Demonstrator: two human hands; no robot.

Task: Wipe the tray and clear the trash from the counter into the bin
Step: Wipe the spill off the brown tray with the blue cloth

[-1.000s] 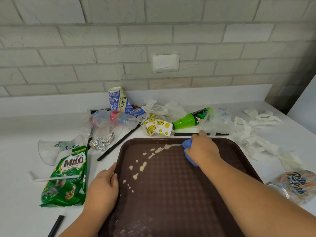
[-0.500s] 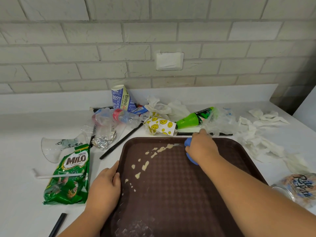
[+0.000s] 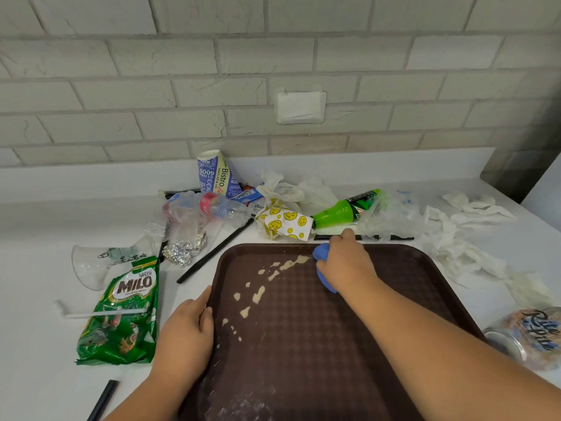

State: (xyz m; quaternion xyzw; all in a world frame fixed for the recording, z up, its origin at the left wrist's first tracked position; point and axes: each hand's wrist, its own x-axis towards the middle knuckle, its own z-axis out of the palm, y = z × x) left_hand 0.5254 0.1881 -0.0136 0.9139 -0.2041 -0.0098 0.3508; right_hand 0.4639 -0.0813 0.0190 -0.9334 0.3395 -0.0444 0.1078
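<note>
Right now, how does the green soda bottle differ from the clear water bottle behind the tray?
The green soda bottle is green with a dark label; the clear water bottle is see-through with a red label. The green soda bottle keeps its shape; the clear water bottle looks crushed. Both lie on their sides on the counter behind the tray.

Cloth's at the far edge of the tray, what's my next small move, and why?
Probably drag the cloth left and toward you through the spill: the right hand holds it at the trail's far end, while the left hand braces the tray.
</note>
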